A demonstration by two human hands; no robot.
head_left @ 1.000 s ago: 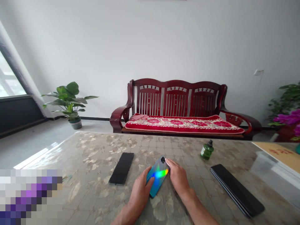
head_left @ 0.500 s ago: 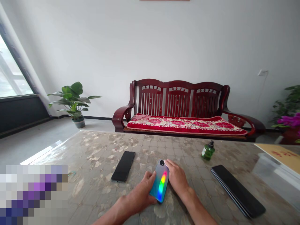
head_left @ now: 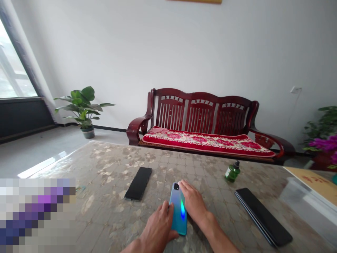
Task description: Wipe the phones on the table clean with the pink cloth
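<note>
A shiny blue phone [head_left: 178,214] lies back side up near the front of the table, its camera block at the far end. My left hand [head_left: 162,223] grips its left edge, with fingers along the side and one digit at the near end. My right hand [head_left: 193,200] is closed along its upper right edge, fingertips at the far corner. To the left lies a black phone [head_left: 138,183], screen up. On the right is a stack of black phones [head_left: 263,216]. A green bottle [head_left: 232,171] with a black cap stands behind that stack.
The table [head_left: 105,165] has a patterned cover. A tan printed box [head_left: 310,179] lies at its right edge. Beyond stand a red wooden bench [head_left: 201,112] with a floral cushion and a potted plant [head_left: 85,105]. Purple flowers [head_left: 325,144] are at far right.
The blue phone has come nearer and lies flatter on the table, its rainbow glare shrunk. Both hands moved with it, the left shifting slightly right. The view has tilted a little.
</note>
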